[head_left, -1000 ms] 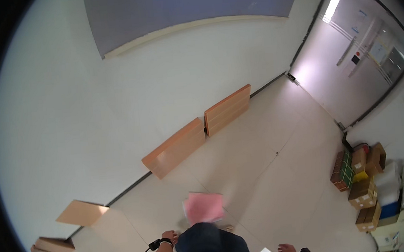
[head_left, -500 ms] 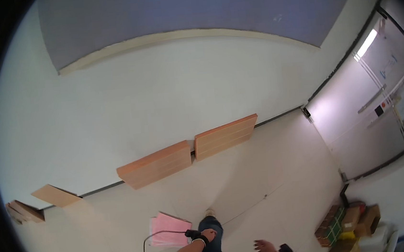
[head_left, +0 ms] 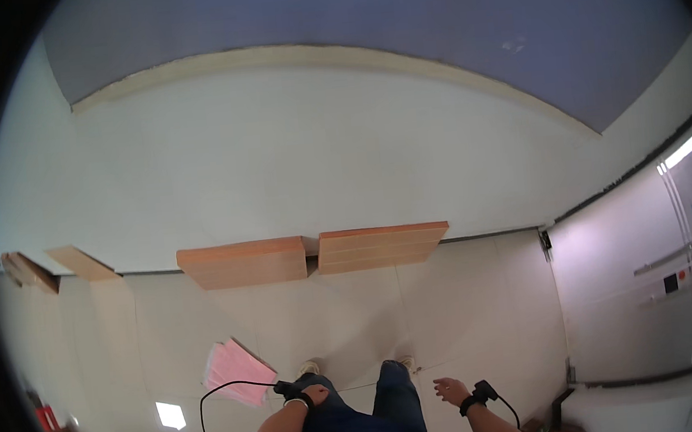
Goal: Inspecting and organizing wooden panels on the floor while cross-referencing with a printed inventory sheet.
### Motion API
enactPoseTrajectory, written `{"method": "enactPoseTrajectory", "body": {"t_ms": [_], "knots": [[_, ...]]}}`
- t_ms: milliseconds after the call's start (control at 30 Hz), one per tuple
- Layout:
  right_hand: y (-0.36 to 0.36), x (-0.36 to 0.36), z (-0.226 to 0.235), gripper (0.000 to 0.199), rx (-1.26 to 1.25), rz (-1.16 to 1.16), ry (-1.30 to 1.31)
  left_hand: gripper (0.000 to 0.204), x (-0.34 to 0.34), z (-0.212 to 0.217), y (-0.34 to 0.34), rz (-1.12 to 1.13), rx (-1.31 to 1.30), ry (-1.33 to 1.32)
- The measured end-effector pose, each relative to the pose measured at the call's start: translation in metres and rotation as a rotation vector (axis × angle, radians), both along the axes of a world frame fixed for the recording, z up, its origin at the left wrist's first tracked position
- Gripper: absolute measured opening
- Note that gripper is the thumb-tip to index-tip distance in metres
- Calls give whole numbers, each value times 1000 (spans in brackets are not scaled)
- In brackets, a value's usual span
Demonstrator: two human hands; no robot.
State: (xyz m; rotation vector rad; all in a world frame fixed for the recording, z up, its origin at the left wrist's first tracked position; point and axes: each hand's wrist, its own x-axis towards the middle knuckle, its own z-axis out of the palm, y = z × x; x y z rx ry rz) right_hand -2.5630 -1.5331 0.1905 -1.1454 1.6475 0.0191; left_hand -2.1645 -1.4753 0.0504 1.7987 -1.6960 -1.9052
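My left hand [head_left: 318, 394] hangs in front of my left thigh, its fingers curled in and nothing visible in them. Out to the side of my right leg, my right hand [head_left: 450, 389] is open, fingers apart and holding nothing. Each wrist wears a black strap with a small device and a cable. Nearest to the left hand on the floor is a pile of flat pink sheets [head_left: 240, 369], partly fanned out, with a whitish sheet at its left edge. It lies left of my left foot, apart from the hand.
Two flat tan boards or boxes, one left [head_left: 243, 266] and one right [head_left: 383, 250], lean against the white wall ahead. A thin brown panel [head_left: 84, 263] leans farther left beside a brown carton [head_left: 32, 272]. A pale door [head_left: 616, 291] stands at the right.
My view has turned and moved toward the right. The pink sheets and leaning boards sit farther left, and the cartons at lower right have mostly left view. Both feet now show.
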Motion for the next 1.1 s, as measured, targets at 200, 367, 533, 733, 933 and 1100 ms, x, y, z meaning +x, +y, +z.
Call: {"method": "enactPoseTrajectory", "body": {"t_ms": [200,367,533,733,933,1100], "knots": [[-121,-60,0,28,-40,232,-25,29,-106,15,11,452,-21,-105],[-210,-111,10,30,65,407,124,31,-199,40,-24,687,-33,-212],[-290,-112,-6,29,53,448,175,29,-257,17,-39,890,-81,35],[-372,-64,-26,26,-243,690,52,22,-271,7,-90,1022,-158,-157],[-466,-68,-98,29,-524,772,139,21,-298,-14,-132,1569,-21,34],[-565,-80,-194,38,-530,866,267,29,-305,-25,-194,1871,-59,274]]}}
